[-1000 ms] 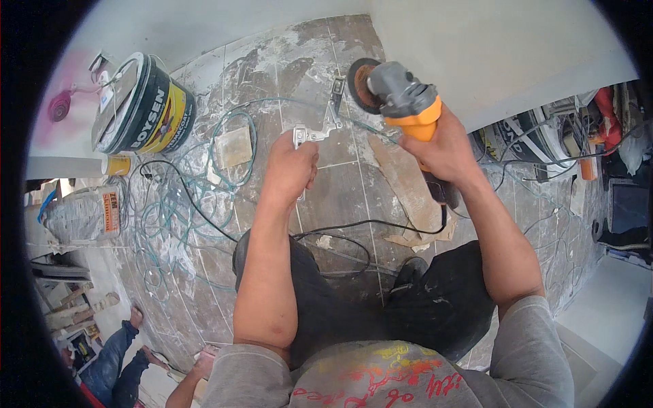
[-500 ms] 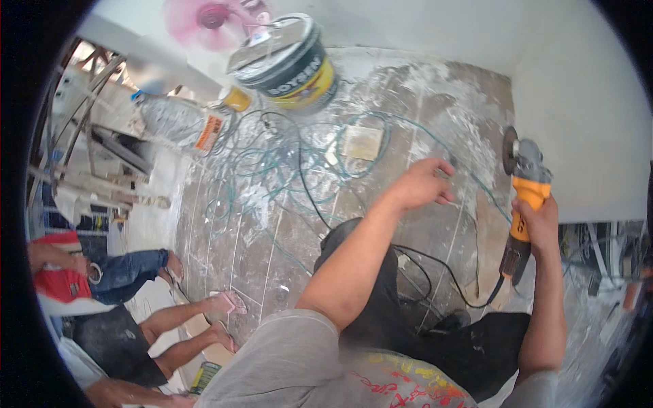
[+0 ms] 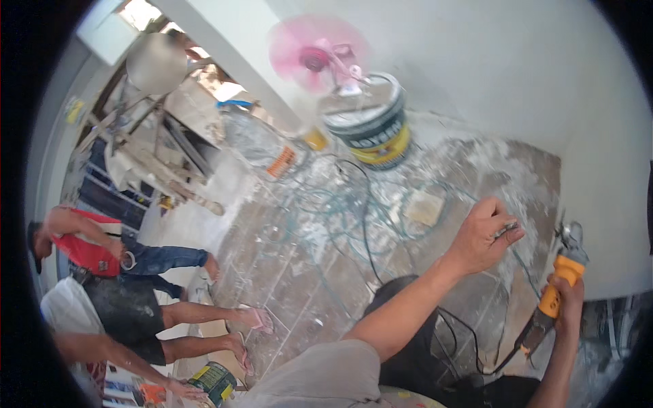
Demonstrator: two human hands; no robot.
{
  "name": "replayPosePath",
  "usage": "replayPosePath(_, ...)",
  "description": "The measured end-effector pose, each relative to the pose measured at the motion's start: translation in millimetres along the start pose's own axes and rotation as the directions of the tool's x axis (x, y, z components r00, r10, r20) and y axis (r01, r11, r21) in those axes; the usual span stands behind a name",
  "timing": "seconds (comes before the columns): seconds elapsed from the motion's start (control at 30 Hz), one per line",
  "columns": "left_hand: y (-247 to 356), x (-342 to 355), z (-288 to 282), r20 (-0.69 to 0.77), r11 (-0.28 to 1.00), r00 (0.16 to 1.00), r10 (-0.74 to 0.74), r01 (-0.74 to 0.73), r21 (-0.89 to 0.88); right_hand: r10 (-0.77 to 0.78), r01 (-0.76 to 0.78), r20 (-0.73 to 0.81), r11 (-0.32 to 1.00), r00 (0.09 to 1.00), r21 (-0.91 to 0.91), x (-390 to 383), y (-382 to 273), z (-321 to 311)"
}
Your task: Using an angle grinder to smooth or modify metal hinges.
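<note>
My right hand [image 3: 570, 296] is wrapped round the body of a yellow-and-grey angle grinder [image 3: 548, 300]. The grinder's metal head points up, close to the pale wall, and its disc shows thin and edge-on. A black cord leaves its lower end. To the left of the grinder's head, my left hand [image 3: 481, 238] hovers over the floor, fingers curled and thumb pressed in. A small dark bit shows at its fingertips, too small to name.
A paint bucket [image 3: 381, 139] with a spinning pink fan [image 3: 314, 58] on it stands by the wall. Tangled teal hose [image 3: 326, 207] and a square tile [image 3: 425, 207] lie on the dusty tiled floor [image 3: 299, 285]. Two people are at left, one touching a green can [image 3: 216, 382].
The view has swung left, so the scene sits further right and lower. My left hand's fingers, loosely spread before, are now curled in. My right hand still grips the grinder.
</note>
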State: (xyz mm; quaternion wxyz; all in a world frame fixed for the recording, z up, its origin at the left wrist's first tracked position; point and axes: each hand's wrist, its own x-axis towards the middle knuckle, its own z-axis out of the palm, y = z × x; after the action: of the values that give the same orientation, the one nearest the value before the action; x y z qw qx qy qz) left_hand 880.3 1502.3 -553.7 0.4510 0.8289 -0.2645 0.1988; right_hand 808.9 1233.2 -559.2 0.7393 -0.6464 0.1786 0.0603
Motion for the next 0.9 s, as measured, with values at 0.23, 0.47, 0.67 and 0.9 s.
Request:
replayPosePath(0.23, -34, 10, 15, 0.190, 0.187, 0.655, -0.731, 0.460, -0.868, 0.050, -0.077, 0.170, 0.985, 0.984, 0.157, -8, -16, 8)
replayPosePath(0.47, -87, 27, 35, 0.284, 0.112, 0.805, -0.521, 0.394, -0.912, -0.006, 0.121, 0.226, 0.858, 0.974, -0.499, -11, -9, -14)
replayPosePath(0.67, -84, 19, 39, 0.053, 0.190, 0.635, -0.770, 0.308, -0.932, -0.076, 0.254, 0.301, 0.747, 0.951, -0.614, -15, 4, -13)
replayPosePath(0.9, -76, 20, 49, 0.060, 0.230, 0.666, -0.743, 0.339, -0.912, -0.021, 0.336, 0.405, 0.598, 0.914, -0.728, -14, 33, -15)
